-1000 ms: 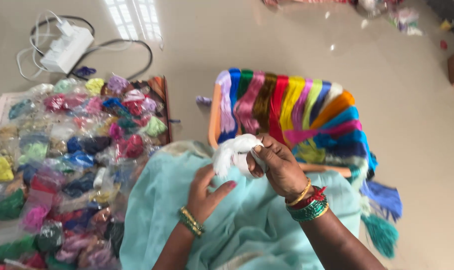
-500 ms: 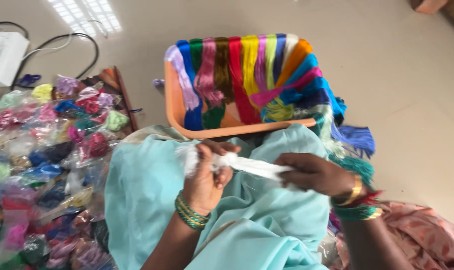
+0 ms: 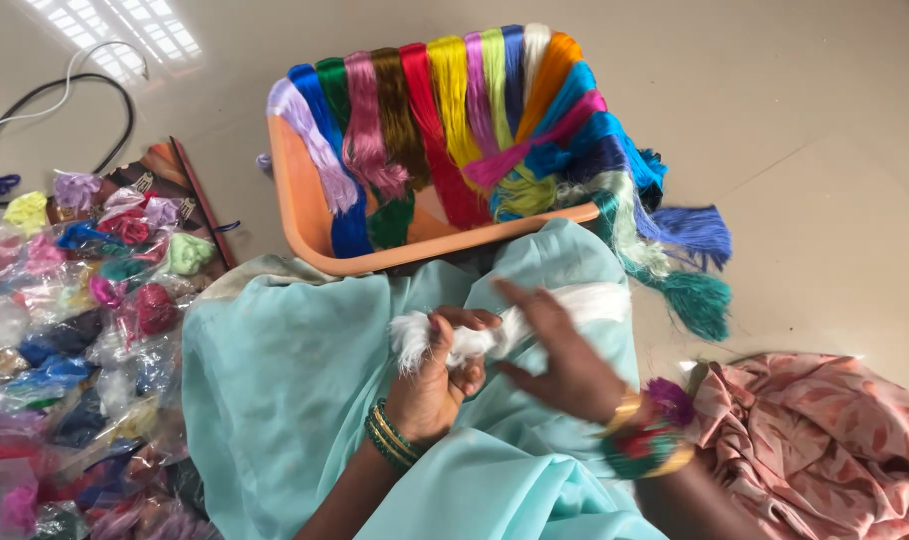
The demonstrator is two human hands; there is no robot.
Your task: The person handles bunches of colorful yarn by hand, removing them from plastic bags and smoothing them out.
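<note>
Head view, one moment.

Left hand [image 3: 436,385]: fist closed around a bundle of white thread [image 3: 474,340]; a frayed white tuft sticks out to the left of the thumb. Green and gold bangles on that wrist.

Right hand [image 3: 564,360]: blurred. Fingers spread, palm turned toward the white thread, which runs on to the right behind it. Whether it actually grips the strand, cannot tell. Bangles of mixed colours on the wrist.

Both hands sit over pale turquoise cloth [image 3: 294,400] covering the lap, near centre of the scene.

Far centre: orange plastic tray [image 3: 299,205], rounded corners, tilted up against the turquoise cloth. Thread skeins [image 3: 444,110] hang over its far rim in stripes: lilac, blue, green, pink, brown, red, yellow, white, orange, turquoise. Blue and green tassels [image 3: 694,270] spill off its right end onto the floor.

Left: a heap of small clear plastic packets [image 3: 74,330], each holding a coloured thread wad, crowded right up to the cloth's left edge. No labels legible. Black and white cables [image 3: 64,95] at far left.

Near right: crumpled pink patterned cloth [image 3: 824,450].

Open room: pale glossy floor [image 3: 824,130] far right and beyond the tray.
</note>
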